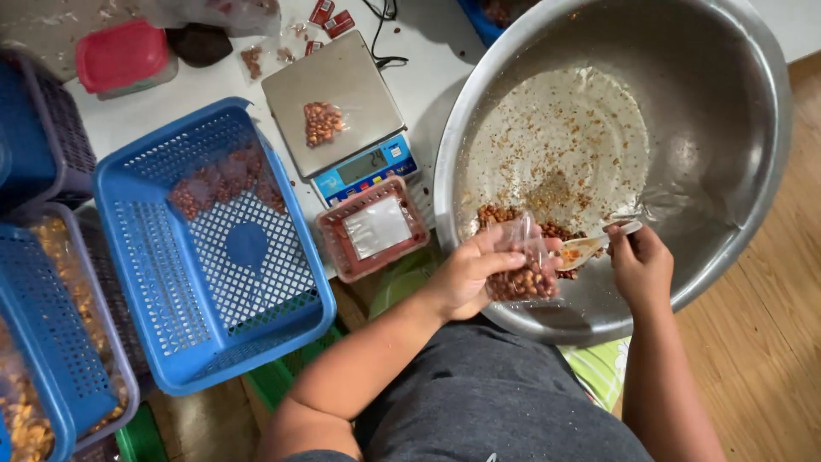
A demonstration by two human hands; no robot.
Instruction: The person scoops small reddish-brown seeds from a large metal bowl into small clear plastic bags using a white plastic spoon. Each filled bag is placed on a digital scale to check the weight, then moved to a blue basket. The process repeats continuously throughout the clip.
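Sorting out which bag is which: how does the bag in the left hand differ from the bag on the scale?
The held bag is gripped open by the left hand over the steel bowl, while the scale bag lies flat and untouched on the scale. The held bag has a spoon from the right hand at its mouth; the scale bag has none. Both are small clear bags of reddish-brown nuts.

Big steel bowl and far-left blue baskets cut off by edges.
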